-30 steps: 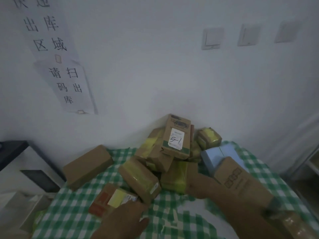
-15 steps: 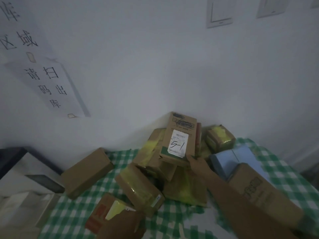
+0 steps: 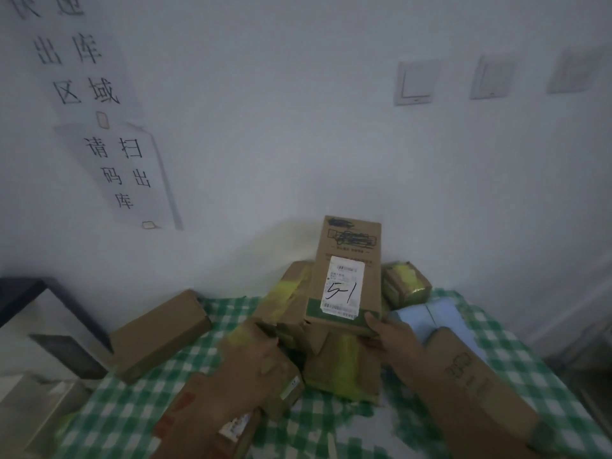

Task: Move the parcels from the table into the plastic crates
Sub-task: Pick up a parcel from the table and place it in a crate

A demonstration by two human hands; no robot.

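Cardboard "5-1" parcel [image 3: 344,279] atop wall-side pile, lower edge in right hand [image 3: 390,336]; left hand [image 3: 251,359] flat on taped parcel [image 3: 265,372].

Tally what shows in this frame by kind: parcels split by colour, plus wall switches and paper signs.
Brown parcels: 8
Blue parcels: 1
Wall switches: 3
Paper signs: 2
Total: 14; more brown ones may lie hidden underneath.

Both hands have reached deeper into the pile: the right hand [image 3: 389,332] now grips the labelled "5-1" parcel [image 3: 346,276]; the left hand [image 3: 255,359] rests on a yellow-taped parcel [image 3: 281,376].
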